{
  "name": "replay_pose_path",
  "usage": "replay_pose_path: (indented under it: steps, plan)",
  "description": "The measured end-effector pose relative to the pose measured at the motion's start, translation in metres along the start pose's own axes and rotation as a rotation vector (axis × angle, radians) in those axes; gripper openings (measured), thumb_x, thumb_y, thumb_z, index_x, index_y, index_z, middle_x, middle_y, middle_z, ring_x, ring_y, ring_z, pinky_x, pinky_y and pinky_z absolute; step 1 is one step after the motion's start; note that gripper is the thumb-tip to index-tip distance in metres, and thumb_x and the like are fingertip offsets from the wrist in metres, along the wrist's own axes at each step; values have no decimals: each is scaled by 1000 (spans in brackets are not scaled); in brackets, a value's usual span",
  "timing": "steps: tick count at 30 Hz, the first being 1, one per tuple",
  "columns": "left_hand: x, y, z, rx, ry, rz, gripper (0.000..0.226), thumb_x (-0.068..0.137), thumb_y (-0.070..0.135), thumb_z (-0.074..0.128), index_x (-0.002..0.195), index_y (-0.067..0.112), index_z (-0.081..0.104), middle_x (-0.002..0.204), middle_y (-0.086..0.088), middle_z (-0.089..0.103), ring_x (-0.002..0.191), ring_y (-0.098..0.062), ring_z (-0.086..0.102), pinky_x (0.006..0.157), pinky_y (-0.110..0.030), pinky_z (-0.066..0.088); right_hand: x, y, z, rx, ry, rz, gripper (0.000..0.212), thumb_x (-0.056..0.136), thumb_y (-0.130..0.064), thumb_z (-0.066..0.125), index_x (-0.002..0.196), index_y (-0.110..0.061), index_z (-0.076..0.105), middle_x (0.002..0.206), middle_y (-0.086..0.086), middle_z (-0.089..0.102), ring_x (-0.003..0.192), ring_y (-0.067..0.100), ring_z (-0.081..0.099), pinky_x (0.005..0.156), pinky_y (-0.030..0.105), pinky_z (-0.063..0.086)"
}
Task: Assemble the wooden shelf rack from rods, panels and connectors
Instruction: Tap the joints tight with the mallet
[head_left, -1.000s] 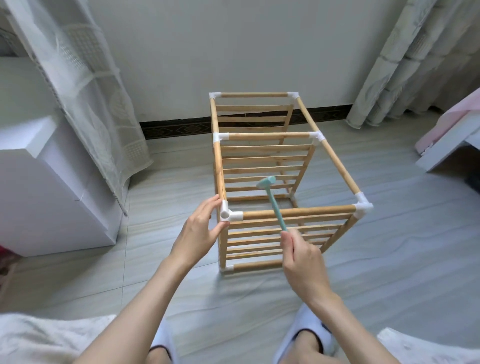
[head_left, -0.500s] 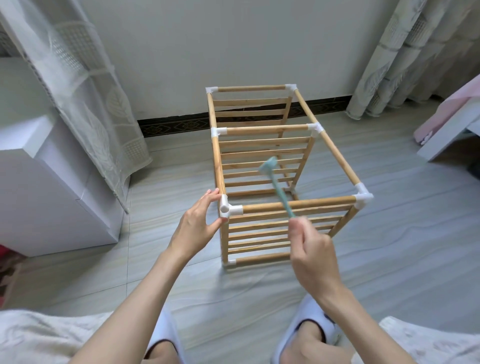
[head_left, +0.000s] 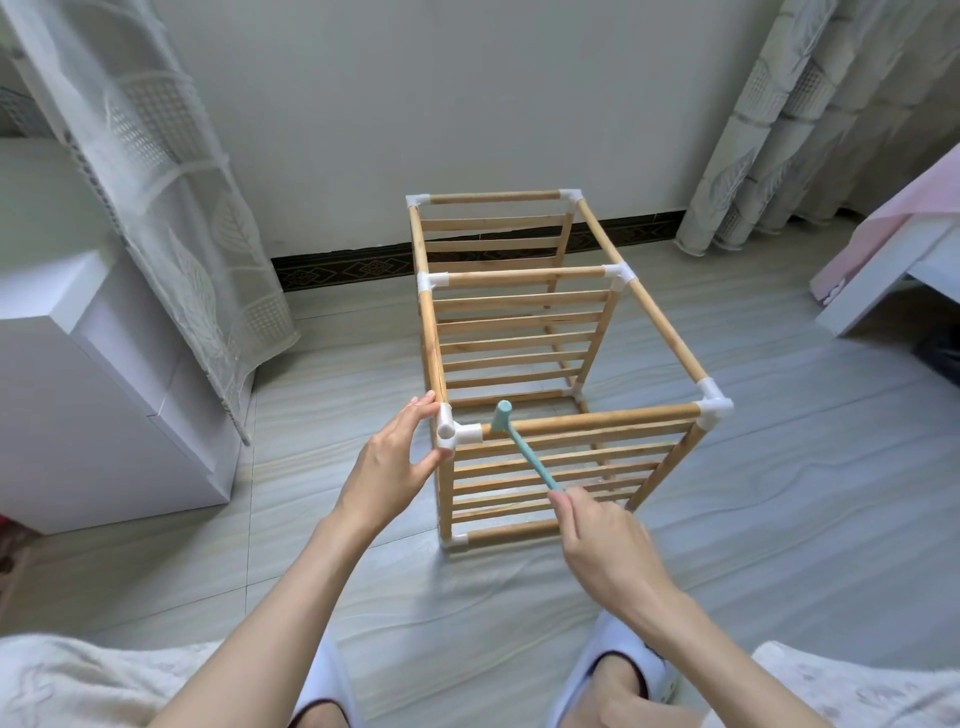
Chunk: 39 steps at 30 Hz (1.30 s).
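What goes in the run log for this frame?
left hand steadies white corner connector | right hand holds small teal mallet, head at top rod | wooden rack upright

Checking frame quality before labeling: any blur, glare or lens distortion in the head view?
Head view: soft daylight, no glare, faint shadows on the floor. Wide-angle bending shows at the edges: curtains and white cabinet lean. The rack and left hand are sharp; the small hammer held by the right hand is slightly soft at its head.
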<state>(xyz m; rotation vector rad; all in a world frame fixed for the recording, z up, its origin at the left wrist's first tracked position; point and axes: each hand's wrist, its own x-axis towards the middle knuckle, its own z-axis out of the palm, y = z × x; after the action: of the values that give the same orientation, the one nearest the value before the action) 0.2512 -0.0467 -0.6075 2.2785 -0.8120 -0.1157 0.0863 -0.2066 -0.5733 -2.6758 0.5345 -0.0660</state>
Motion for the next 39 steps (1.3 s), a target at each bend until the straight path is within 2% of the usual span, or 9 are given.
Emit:
replay_pose_path:
  steps: [4, 6, 9, 14, 18, 24, 29, 32, 39]
  plan:
    - [-1, -1, 1, 6, 11, -1, 54, 85, 25, 66, 134, 20, 45, 147, 7, 37, 135, -18, 38, 106, -37, 34, -1, -6, -9, 475, 375, -99, 29, 98, -34, 28, 73, -30, 40, 41, -6, 36, 37, 12, 37, 37, 16, 21]
    - [-1, 0, 1, 12, 7, -6, 54, 85, 26, 66, 134, 21, 44, 147, 7, 37, 135, -18, 37, 106, -37, 34, 0, -9, -5, 365, 244, -93, 29, 99, -37, 25, 80, -25, 43, 45, -8, 43, 42, 12, 47, 39, 15, 24]
    - [-1, 0, 0, 8, 1, -26, 55, 85, 27, 66, 135, 22, 43, 147, 8, 37, 136, -18, 36, 106, -39, 35, 9, 6, 0, -6, -27, 13, 33, 101, -37, 22, 96, -18, 49, 75, 2, 60, 80, 30, 60, 59, 34, 33]
    - [-1, 1, 1, -8, 2, -28, 54, 86, 26, 66, 135, 20, 43, 147, 7, 38, 130, -23, 45, 101, -41, 41, 13, 2, -16, 261, 421, -186, 38, 99, -43, 21, 77, -19, 40, 44, -11, 34, 35, 10, 38, 35, 20, 23]
    - [-2, 3, 0, 3, -6, -31, 53, 86, 27, 65, 134, 21, 43, 147, 10, 38, 128, -22, 47, 100, -41, 42, 13, 8, 5, -132, -42, 21, 31, 101, -39, 18, 88, -19, 38, 76, 3, 61, 75, 29, 60, 55, 34, 32]
    - [-3, 3, 1, -12, -17, -49, 54, 86, 26, 65, 135, 21, 42, 147, 9, 37, 127, -24, 48, 100, -40, 42, 40, -22, -9, 332, 177, -46, 30, 101, -30, 26, 82, -15, 44, 58, -4, 45, 48, 12, 39, 42, 21, 29]
    - [-4, 2, 1, -88, -48, -33, 55, 87, 28, 64, 137, 25, 39, 147, 10, 37, 129, -18, 45, 104, -35, 40, 93, -55, 18, 458, 201, 44, 34, 102, -32, 24, 90, -13, 50, 77, 2, 56, 71, 19, 53, 63, 31, 39]
    - [-3, -3, -3, -170, -50, -34, 48, 88, 29, 63, 131, 30, 43, 143, 14, 42, 128, -9, 44, 106, -32, 38, 101, -66, 37, 369, 207, 97, 37, 103, -31, 19, 93, -15, 51, 66, -10, 50, 71, 6, 46, 89, 33, 31]
    - [4, -9, -1, -87, 41, -13, 43, 97, 8, 43, 136, 25, 42, 144, 10, 38, 132, 2, 25, 110, -21, 22, 94, -43, 39, 543, 259, 108, 35, 102, -34, 23, 80, -20, 47, 69, 2, 59, 78, 2, 35, 82, 29, 21]
